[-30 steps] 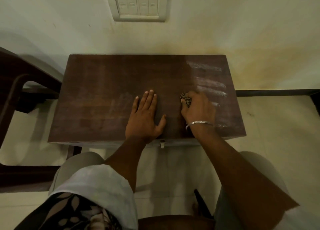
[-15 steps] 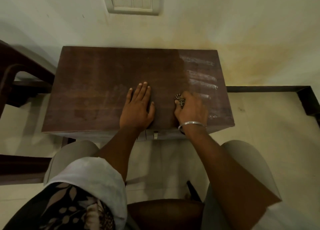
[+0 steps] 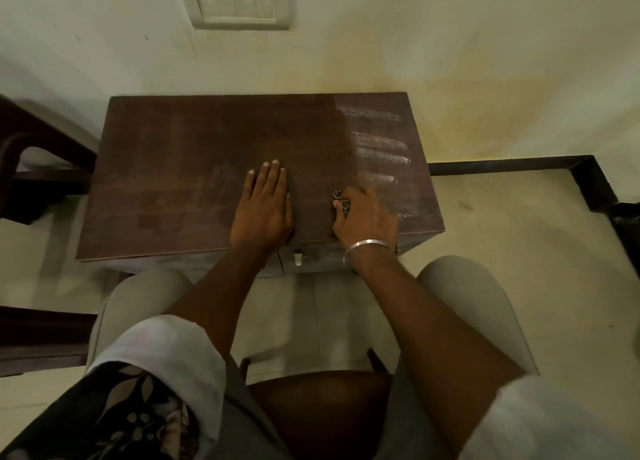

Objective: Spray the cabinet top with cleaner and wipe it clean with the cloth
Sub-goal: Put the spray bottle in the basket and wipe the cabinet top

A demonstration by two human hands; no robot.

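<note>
The dark brown cabinet top (image 3: 180,169) stands against the wall, with whitish wet streaks (image 3: 377,148) on its right part. My right hand (image 3: 367,217) presses a bunched, dark patterned cloth (image 3: 341,201) onto the top near the front right; only a small part of the cloth shows past my fingers. My left hand (image 3: 265,210) lies flat on the top near the front middle, fingers together, holding nothing. No spray bottle is in view.
A switch plate (image 3: 239,1) is on the wall above the cabinet. Dark wooden furniture (image 3: 31,169) stands to the left. A small metal handle (image 3: 298,257) is on the cabinet front. My knees sit below the front edge, over pale floor tiles (image 3: 519,234).
My right hand with the cloth has slid slightly toward the front edge. My left hand has drawn its thumb in against the fingers. The camera has tilted down a little.
</note>
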